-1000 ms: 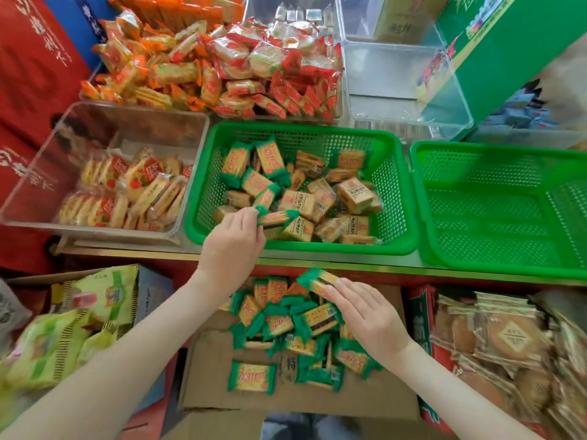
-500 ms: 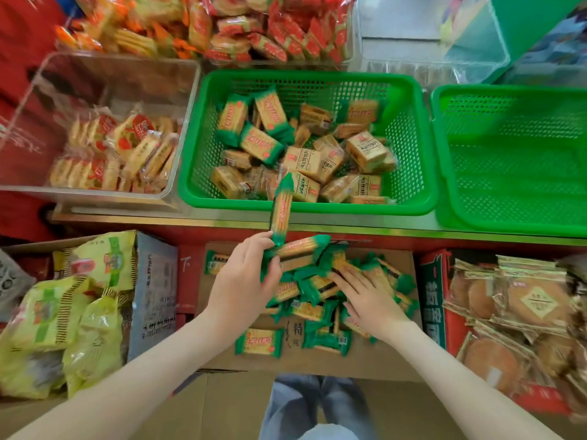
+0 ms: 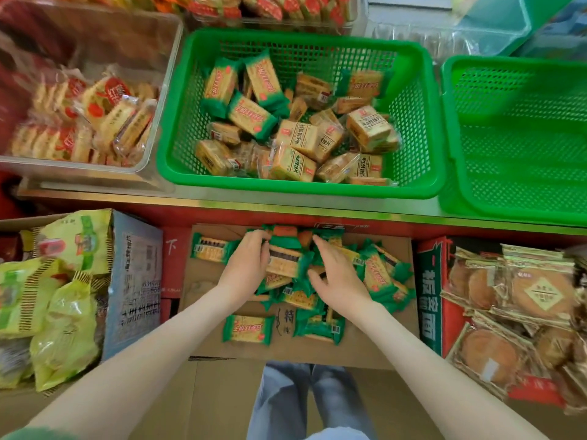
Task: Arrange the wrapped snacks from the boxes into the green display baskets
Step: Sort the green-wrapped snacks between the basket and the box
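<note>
Green-wrapped cracker packets (image 3: pixel 376 274) lie heaped in an open cardboard box (image 3: pixel 206 312) below the counter. My left hand (image 3: pixel 246 265) curls its fingers round packets at the heap's left side. My right hand (image 3: pixel 336 274) lies on the heap with fingers stretched forward and thumb spread. One packet (image 3: pixel 284 258) sits between the two hands. On the counter, the middle green basket (image 3: pixel 298 188) holds several green-wrapped packets (image 3: pixel 251 117) and clear-wrapped biscuit packs (image 3: pixel 297 139). The right green basket (image 3: pixel 514 214) has nothing in it.
A clear bin (image 3: pixel 152 173) with red-labelled biscuits stands left of the baskets. Yellow-green snack bags (image 3: pixel 63 312) fill a box at the lower left. A red box (image 3: pixel 432 296) of round cakes (image 3: pixel 540 293) sits at the right. My legs (image 3: pixel 305 401) are below.
My left hand came down from the middle basket into the box. Both hands have closed in on the heap of green packets, and the view has tilted downward.
</note>
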`<action>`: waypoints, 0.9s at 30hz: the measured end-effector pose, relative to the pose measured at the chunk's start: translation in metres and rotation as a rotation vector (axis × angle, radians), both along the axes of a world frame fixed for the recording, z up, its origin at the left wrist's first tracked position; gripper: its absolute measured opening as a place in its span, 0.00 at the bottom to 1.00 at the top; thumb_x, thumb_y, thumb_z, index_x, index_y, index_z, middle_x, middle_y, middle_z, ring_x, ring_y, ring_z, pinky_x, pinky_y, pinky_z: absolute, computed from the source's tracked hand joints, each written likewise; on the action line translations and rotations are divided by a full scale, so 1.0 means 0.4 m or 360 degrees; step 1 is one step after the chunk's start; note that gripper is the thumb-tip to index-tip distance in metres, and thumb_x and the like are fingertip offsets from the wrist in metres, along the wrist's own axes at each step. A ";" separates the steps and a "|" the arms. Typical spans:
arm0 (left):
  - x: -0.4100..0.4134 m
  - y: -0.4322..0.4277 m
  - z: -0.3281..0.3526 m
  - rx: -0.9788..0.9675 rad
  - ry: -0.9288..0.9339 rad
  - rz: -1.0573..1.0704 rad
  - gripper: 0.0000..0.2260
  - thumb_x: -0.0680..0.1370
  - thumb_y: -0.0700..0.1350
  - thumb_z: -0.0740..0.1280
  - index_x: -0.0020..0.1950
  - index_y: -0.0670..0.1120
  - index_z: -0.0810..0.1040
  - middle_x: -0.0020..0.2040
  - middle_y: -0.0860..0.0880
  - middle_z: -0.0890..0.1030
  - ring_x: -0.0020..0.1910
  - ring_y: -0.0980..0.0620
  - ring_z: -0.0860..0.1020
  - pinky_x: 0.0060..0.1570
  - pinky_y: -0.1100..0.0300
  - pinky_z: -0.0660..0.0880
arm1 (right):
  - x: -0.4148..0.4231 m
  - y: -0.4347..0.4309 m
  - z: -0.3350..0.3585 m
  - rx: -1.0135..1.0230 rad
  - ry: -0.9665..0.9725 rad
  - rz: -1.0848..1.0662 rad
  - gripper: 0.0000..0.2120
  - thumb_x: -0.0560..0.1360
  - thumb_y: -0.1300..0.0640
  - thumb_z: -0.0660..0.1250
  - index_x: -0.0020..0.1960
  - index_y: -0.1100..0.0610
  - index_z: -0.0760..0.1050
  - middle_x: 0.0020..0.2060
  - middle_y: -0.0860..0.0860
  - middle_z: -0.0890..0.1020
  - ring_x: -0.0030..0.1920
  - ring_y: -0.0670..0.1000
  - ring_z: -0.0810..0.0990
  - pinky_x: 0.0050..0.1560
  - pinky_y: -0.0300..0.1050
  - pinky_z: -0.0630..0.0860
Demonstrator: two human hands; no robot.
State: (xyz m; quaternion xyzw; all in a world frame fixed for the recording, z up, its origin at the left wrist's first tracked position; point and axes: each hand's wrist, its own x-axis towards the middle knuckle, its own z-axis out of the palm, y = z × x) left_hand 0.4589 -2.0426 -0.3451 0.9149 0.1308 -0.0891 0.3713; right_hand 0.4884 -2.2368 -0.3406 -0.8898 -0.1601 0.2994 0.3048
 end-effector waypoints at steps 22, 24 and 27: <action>0.049 0.038 0.193 0.0382 -0.0921 -0.0436 0.12 0.78 0.41 0.62 0.57 0.37 0.78 0.50 0.44 0.80 0.48 0.48 0.77 0.49 0.58 0.76 | 0.094 0.023 0.186 0.0388 -0.1193 0.0692 0.18 0.78 0.60 0.59 0.65 0.63 0.74 0.56 0.56 0.81 0.55 0.53 0.79 0.58 0.46 0.76; 0.106 0.059 0.227 0.0443 -0.0995 -0.0375 0.11 0.77 0.38 0.64 0.57 0.36 0.78 0.49 0.43 0.80 0.47 0.46 0.77 0.46 0.57 0.76 | 0.148 0.020 0.228 0.0514 -0.1344 0.0657 0.16 0.78 0.62 0.59 0.64 0.63 0.73 0.53 0.56 0.82 0.54 0.52 0.78 0.58 0.44 0.75; 0.215 0.107 0.248 0.0675 -0.0901 -0.0341 0.12 0.78 0.38 0.61 0.59 0.35 0.77 0.49 0.40 0.79 0.45 0.42 0.78 0.43 0.51 0.78 | 0.255 0.021 0.258 0.0474 -0.1433 0.0492 0.16 0.78 0.63 0.60 0.64 0.64 0.71 0.53 0.56 0.82 0.55 0.53 0.79 0.58 0.43 0.76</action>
